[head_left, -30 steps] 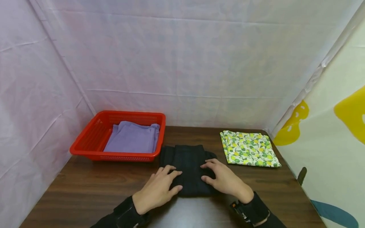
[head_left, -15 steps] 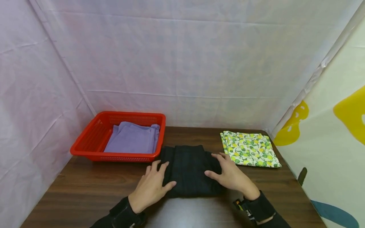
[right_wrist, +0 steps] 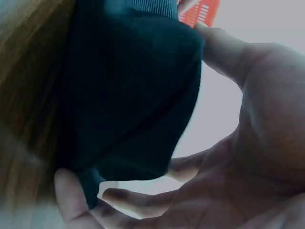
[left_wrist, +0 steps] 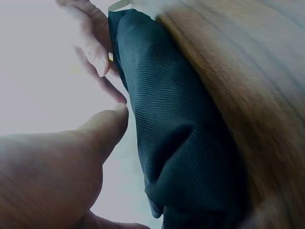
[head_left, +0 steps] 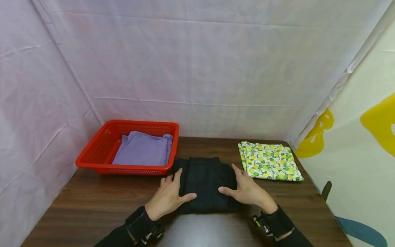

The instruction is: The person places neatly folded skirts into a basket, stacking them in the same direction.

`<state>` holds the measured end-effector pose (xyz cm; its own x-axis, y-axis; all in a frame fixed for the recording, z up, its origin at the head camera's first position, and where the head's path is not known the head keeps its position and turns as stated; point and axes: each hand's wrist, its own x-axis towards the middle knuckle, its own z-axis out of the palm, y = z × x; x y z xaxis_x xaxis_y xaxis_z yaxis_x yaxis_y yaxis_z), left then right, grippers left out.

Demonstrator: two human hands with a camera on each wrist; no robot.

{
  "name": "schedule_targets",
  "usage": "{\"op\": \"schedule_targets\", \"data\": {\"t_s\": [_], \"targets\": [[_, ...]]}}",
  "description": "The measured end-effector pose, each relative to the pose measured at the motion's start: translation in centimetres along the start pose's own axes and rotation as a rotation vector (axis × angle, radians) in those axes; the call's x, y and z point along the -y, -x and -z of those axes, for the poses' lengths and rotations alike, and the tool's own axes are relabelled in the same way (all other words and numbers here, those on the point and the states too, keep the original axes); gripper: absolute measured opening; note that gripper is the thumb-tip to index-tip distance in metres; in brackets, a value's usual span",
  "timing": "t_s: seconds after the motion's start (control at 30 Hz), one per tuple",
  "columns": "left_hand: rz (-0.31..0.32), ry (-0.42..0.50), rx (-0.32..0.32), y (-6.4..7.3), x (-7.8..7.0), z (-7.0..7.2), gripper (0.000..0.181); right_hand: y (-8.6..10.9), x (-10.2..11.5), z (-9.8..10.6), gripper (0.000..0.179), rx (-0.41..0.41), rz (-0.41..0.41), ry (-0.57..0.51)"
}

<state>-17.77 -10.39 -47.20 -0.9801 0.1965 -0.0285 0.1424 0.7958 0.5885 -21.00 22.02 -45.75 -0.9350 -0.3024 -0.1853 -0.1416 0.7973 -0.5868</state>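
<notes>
A black folded cloth, perhaps a garment (head_left: 207,185), lies on the table in front of me in the head view. My left hand (head_left: 168,197) holds its left side, thumb over the top and fingers down along the edge. At the opposite side my right hand (head_left: 248,188) grips the cloth, its thumb on the upper face. In the right wrist view the fingers (right_wrist: 143,202) curl round the end of the dark cloth (right_wrist: 128,95). The left wrist view shows the left thumb (left_wrist: 107,129) against the ribbed fabric (left_wrist: 167,105); most left fingers are hidden there.
A red plastic basket (head_left: 102,168) stands at the back left, close to the black cloth. Inside it lies a folded lilac cloth (head_left: 143,149). A folded lemon-print cloth (head_left: 271,161) sits at the back right of the brown table (head_left: 89,206). White sheeting (head_left: 200,68) hangs behind.
Both hands have moved from the cloth's top outward to its two sides. Over the last half second the fingers have gone down at the edges, and the left thumb has moved further onto the cloth.
</notes>
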Motion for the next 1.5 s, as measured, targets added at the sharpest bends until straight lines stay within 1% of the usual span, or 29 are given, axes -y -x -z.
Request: {"op": "schedule_targets", "data": {"t_s": [0.13, 0.37, 0.47, 0.67, 0.87, 0.97, 1.13, 1.33, 1.5], "targets": [[0.003, 0.033, 0.026, -0.5, -0.2, -0.2, 0.117, -0.3, 0.1, -0.4, 0.122, 0.013, 0.026, -0.006], [-0.002, 0.042, 0.032, -0.9, -0.5, -0.5, 0.116, -0.9, 0.4, -1.2, 0.123, 0.048, 0.057, -0.026], [-0.013, 0.046, 0.049, -1.1, -0.6, -0.6, 0.115, -1.2, 0.7, -1.5, 0.125, 0.056, 0.055, -0.029], [-0.044, 0.086, 0.097, -1.4, -0.7, -0.8, 0.109, -1.6, 1.2, -2.0, 0.126, 0.049, 0.046, -0.044], [-0.047, 0.112, 0.121, -1.6, -0.8, -1.1, 0.106, -1.9, 1.4, -2.2, 0.127, 0.031, 0.033, -0.084], [-0.047, 0.116, 0.115, -1.6, -0.8, -0.9, 0.103, -2.2, 1.5, -2.4, 0.123, 0.007, 0.031, -0.113], [-0.046, 0.118, 0.104, -1.6, -0.7, -0.8, 0.096, -2.6, 1.4, -2.7, 0.110, -0.027, 0.029, -0.178], [-0.044, 0.115, 0.092, -1.8, -0.6, -0.7, 0.089, -2.8, 1.0, -3.1, 0.098, -0.058, 0.077, -0.266], [-0.043, 0.122, 0.091, -2.0, -0.6, -0.5, 0.087, -2.9, 0.8, -3.3, 0.092, -0.084, 0.063, -0.303]]}}
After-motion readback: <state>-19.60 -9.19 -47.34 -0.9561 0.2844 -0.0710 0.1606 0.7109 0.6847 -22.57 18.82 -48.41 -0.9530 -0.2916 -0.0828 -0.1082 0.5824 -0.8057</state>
